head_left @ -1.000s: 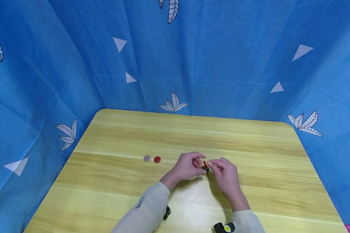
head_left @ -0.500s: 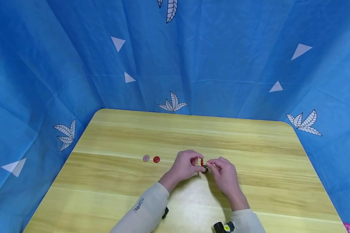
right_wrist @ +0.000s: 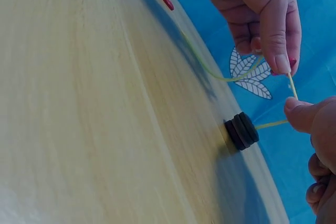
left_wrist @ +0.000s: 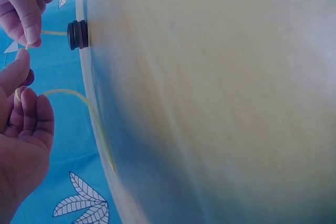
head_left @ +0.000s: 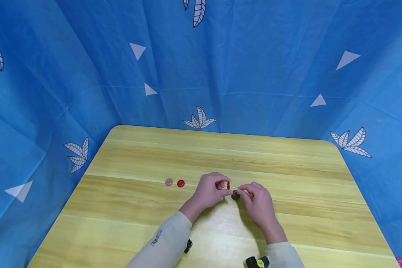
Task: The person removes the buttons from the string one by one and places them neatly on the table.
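Note:
My left hand pinches a red button between thumb and index finger, holding it on edge. A thin yellow cord runs from that button to my right hand, whose thumb and index finger pinch it. The cord's loose end curves down from behind the left fingers in the left wrist view. Below the hands, a small stack of dark buttons sits at the tabletop with the cord coming out of one face. In the right wrist view the left fingers mostly hide the red button.
A pale mauve button and another red button lie flat on the wooden table, left of the hands. A blue patterned curtain hangs behind the table and along its sides.
My left hand has moved left with the red button, widening the gap to the right hand and showing more cord. The dark stack has come into fuller view. The right hand barely moves.

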The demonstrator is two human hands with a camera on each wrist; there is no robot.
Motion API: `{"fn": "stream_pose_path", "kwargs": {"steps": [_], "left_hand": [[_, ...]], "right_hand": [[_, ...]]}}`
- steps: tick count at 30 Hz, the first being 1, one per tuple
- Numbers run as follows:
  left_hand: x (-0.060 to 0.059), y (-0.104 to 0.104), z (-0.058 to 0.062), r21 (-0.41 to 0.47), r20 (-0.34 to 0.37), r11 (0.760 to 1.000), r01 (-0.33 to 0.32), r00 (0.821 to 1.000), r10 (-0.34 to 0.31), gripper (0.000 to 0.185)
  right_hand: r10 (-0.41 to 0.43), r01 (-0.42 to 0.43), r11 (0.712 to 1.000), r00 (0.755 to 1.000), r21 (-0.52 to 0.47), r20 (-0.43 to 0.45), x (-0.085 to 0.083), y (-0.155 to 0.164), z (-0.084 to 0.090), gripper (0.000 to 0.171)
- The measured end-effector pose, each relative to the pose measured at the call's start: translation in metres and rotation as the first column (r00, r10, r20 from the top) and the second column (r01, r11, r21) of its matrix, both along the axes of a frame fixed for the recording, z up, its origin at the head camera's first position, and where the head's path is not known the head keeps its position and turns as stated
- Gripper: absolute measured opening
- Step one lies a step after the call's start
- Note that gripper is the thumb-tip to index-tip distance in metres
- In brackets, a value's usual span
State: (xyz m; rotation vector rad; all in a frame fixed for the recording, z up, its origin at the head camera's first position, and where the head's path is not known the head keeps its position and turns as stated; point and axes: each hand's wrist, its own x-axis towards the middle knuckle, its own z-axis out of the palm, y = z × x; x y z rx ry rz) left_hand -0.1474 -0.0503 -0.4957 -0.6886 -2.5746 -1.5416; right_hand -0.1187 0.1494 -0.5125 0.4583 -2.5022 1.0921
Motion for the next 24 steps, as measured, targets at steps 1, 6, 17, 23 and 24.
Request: {"fn": "stream_pose_path", "kwargs": {"steps": [1, 6, 17, 23, 24], "left_hand": [[0.0, -0.001, 0.0, 0.0, 0.0, 1.0, -0.004, 1.0, 0.004, 0.032], [0.002, -0.005, 0.001, -0.01, -0.002, 1.0, -0.026, 1.0, 0.026, 0.033], [0.003, -0.014, 0.003, -0.027, 0.014, 0.998, -0.052, 0.999, 0.052, 0.032], [0.002, -0.021, 0.001, -0.049, 0.031, 0.997, -0.066, 0.997, 0.068, 0.03], [0.001, -0.022, 0.001, -0.049, 0.031, 0.996, -0.069, 0.997, 0.07, 0.03]], "right_hand": [[-0.002, 0.002, 1.0, 1.0, 0.0, 0.002, 0.0, 0.0, 0.0, 0.009], [-0.016, 0.015, 1.0, 0.999, 0.021, 0.039, 0.002, 0.002, -0.001, 0.01], [-0.022, 0.019, 0.999, 0.995, 0.041, 0.095, 0.001, 0.0, -0.002, 0.005], [-0.039, 0.037, 0.999, 0.996, 0.016, 0.084, 0.001, 0.0, -0.001, 0.005], [-0.039, 0.038, 0.999, 0.996, 0.014, 0.084, 0.0, 0.0, -0.001, 0.006]]}}
